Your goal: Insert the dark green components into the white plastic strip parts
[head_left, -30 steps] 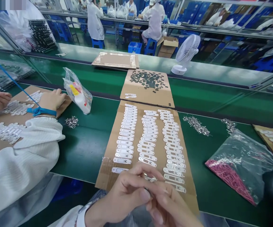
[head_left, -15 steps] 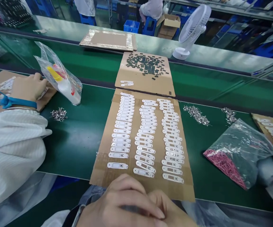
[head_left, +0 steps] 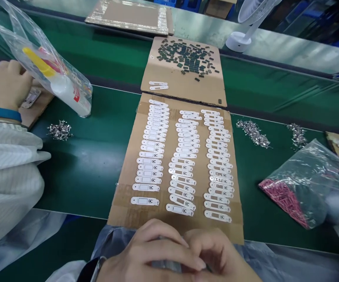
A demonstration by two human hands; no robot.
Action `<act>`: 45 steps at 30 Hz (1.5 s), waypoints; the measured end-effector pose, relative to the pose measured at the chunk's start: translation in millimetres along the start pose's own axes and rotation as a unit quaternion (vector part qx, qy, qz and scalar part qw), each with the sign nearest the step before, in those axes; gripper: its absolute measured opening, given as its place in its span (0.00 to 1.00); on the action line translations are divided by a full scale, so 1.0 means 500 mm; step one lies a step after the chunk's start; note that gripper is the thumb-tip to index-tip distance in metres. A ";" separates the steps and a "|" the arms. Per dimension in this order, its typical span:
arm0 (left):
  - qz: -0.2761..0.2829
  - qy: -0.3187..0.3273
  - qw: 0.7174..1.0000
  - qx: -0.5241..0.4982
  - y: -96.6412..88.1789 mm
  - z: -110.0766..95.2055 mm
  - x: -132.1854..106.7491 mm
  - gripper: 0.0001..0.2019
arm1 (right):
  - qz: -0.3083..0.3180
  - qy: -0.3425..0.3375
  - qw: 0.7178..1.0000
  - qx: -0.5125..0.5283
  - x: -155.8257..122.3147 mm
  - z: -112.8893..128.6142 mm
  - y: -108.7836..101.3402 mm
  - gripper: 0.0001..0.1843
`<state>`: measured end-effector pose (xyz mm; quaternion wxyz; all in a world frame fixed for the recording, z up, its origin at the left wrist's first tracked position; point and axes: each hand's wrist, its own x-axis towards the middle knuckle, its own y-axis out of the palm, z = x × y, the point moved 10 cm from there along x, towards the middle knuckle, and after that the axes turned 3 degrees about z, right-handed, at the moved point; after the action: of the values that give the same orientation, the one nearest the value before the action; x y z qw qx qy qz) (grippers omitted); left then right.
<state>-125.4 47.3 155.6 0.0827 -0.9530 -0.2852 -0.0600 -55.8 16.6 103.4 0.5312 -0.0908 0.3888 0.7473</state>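
Strips [head_left: 187, 150] just beyond left grip [head_left: 146, 256] and right grip [head_left: 220, 258]

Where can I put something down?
Bare green tabletop shows between the leftmost metal pile and the nearer cardboard sheet, and between that sheet and the bag of pink sticks. Crowded: the sheet's three columns of white strips, and the dark chips beyond.

White strips [head_left: 187, 150] in 3 columns on cardboard [head_left: 128, 215].

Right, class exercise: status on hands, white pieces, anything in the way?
Left hand, right hand together by near edge of cardboard; grip unclear. White pieces in three columns on it. Bag of pink pieces off right, likely not in the way.
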 end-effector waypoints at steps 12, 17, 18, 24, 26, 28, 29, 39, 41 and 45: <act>-0.177 0.000 0.849 0.498 -0.042 0.022 0.009 0.13 | -0.283 -0.263 0.759 -0.524 -0.016 0.144 -0.102 0.04; -0.118 0.010 0.833 0.540 -0.010 0.031 0.007 0.16 | -0.279 -0.251 0.747 -0.549 -0.009 0.132 -0.095 0.06; -0.107 0.007 0.834 0.542 -0.005 0.036 0.006 0.17 | -0.278 -0.246 0.748 -0.550 -0.007 0.132 -0.095 0.06; -0.086 -0.018 0.843 0.531 0.007 0.059 0.004 0.19 | -0.275 -0.223 0.753 -0.554 0.000 0.132 -0.096 0.08; -0.079 -0.020 0.839 0.539 0.009 0.061 0.005 0.19 | -0.270 -0.224 0.749 -0.562 0.001 0.132 -0.092 0.08; -0.075 -0.021 0.836 0.543 0.010 0.059 0.004 0.19 | -0.271 -0.225 0.741 -0.572 -0.001 0.132 -0.089 0.08; -0.074 -0.022 0.837 0.542 0.010 0.059 0.003 0.19 | -0.275 -0.229 0.733 -0.578 -0.004 0.134 -0.087 0.08; -0.071 -0.018 0.837 0.543 0.011 0.050 0.001 0.18 | -0.267 -0.311 0.622 -0.667 -0.038 0.136 -0.040 0.07; -0.069 -0.020 0.836 0.544 0.012 0.051 0.001 0.18 | -0.259 -0.316 0.613 -0.676 -0.037 0.130 -0.035 0.08; -0.077 -0.027 0.840 0.537 0.008 0.051 0.000 0.18 | -0.271 -0.325 0.615 -0.666 -0.038 0.135 -0.036 0.08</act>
<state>-121.3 49.0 130.1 0.5685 -0.7357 -0.3474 0.1221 -13.6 50.9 151.1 0.5947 -0.2722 -0.4558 0.6037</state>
